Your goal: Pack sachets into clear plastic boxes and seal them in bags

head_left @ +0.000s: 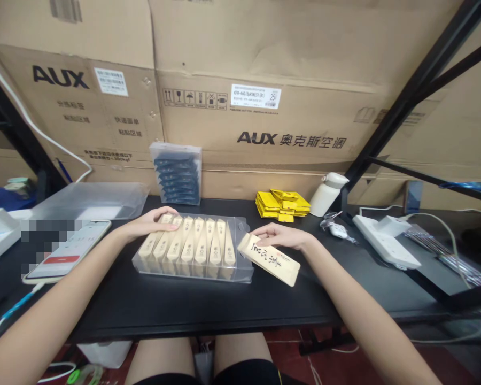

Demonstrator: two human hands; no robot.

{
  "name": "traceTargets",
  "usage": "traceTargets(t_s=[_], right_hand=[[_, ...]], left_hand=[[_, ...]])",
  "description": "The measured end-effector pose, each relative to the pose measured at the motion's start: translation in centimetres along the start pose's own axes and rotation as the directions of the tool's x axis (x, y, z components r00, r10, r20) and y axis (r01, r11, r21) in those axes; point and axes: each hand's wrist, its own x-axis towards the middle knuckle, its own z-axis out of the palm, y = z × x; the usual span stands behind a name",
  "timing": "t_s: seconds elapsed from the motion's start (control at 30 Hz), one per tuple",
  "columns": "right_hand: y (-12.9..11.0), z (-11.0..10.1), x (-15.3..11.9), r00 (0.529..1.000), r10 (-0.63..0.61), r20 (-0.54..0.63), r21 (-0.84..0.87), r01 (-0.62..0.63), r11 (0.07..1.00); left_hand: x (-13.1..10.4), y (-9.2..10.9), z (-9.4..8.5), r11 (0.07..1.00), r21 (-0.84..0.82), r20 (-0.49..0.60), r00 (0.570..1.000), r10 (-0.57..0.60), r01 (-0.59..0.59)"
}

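Grasping loose beige pkt (pixel 278 265) w/ fingers of R hand (pixel 280 236), at R end of clear box (pixel 243 269); can't tell if 1 pkt or more, nor if touching box. Gripping box, set on black table (pixel 176 313), at rear L corner w/ fingers of L hand (pixel 156 223), thumb over row of beige pkts (pixel 188 246) inside. Seen behind: upright clear case (pixel 199 168) w/ dark pkts (pixel 176 179), nr cardboard (pixel 208 123); yellow pkts (pixel 282 204) just beside white bottle (pixel 327 197). Seen at L: phone (pixel 74 248).

"AUX" on left cardboard (pixel 108 122), "AUX 奥克斯空调" on right cardboard (pixel 208 131), "25" on its white label (pixel 255 102)
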Motion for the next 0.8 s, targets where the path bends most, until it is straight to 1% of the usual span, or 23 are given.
traceTargets(t_s=[0.07, 0.13, 0.17, 0.2, 0.27, 0.3, 0.33, 0.37, 0.4, 0.5, 0.57, 0.73, 0.8], right_hand=[[0.3, 0.5, 0.7, 0.996, -0.049, -0.07, 0.0, 0.049, 0.999], [0.7, 1.1, 1.4, 0.978, -0.077, -0.192, -0.015, 0.075, 0.997], [1.0, 1.5, 1.8, 0.959, -0.087, -0.27, -0.029, 0.082, 0.996], [1.2, 1.9, 2.2, 0.931, -0.097, -0.353, -0.041, 0.088, 0.995], [1.4, 2.6, 2.8, 0.858, -0.112, -0.502, -0.035, 0.109, 0.993], [1.5, 2.9, 3.1, 0.826, -0.111, -0.553, -0.006, 0.129, 0.992], [1.5, 3.2, 3.2, 0.806, -0.102, -0.583, 0.038, 0.152, 0.988], [1.4, 3.4, 3.3, 0.803, -0.084, -0.591, 0.09, 0.169, 0.981], [1.3, 3.6, 3.3, 0.817, -0.061, -0.573, 0.146, 0.175, 0.974], [1.1, 3.8, 3.2, 0.898, 0.017, -0.44, 0.316, 0.137, 0.939], [1.0, 3.7, 3.2, 0.936, 0.031, -0.351, 0.408, 0.123, 0.905], [0.9, 3.3, 3.0, 0.956, -0.016, -0.292, 0.516, 0.171, 0.84], [0.7, 3.2, 2.8, 0.97, -0.035, -0.24, 0.554, 0.167, 0.816]], left_hand=[[0.1, -0.1, 0.0, 1.0, -0.003, 0.005, 1.0, 0.004, -0.004], [0.2, -0.3, -0.1, 1.0, 0.0, 0.012, 1.0, 0.013, -0.013], [0.2, -0.4, -0.1, 1.0, 0.003, 0.014, 1.0, 0.016, -0.016], [0.3, -0.5, -0.1, 1.0, 0.004, 0.016, 1.0, 0.017, -0.017], [0.3, -0.5, -0.2, 1.0, 0.004, 0.016, 1.0, 0.012, -0.012], [0.3, -0.5, -0.2, 1.0, 0.004, 0.016, 1.0, 0.008, -0.008], [0.2, -0.4, -0.1, 1.0, 0.003, 0.014, 1.0, 0.004, -0.004], [0.2, -0.3, -0.1, 1.0, 0.003, 0.013, 1.0, 0.0, 0.0], [0.1, -0.2, -0.1, 1.0, 0.003, 0.012, 1.0, -0.005, 0.005], [0.0, 0.0, 0.0, 1.0, -0.002, 0.009, 1.0, -0.013, 0.013], [-0.1, 0.1, 0.0, 1.0, -0.009, 0.011, 1.0, -0.013, 0.013], [0.0, -0.1, -0.1, 1.0, 0.006, 0.016, 1.0, -0.002, 0.001], [0.1, -0.3, -0.2, 1.0, 0.009, 0.013, 1.0, -0.002, 0.002]])
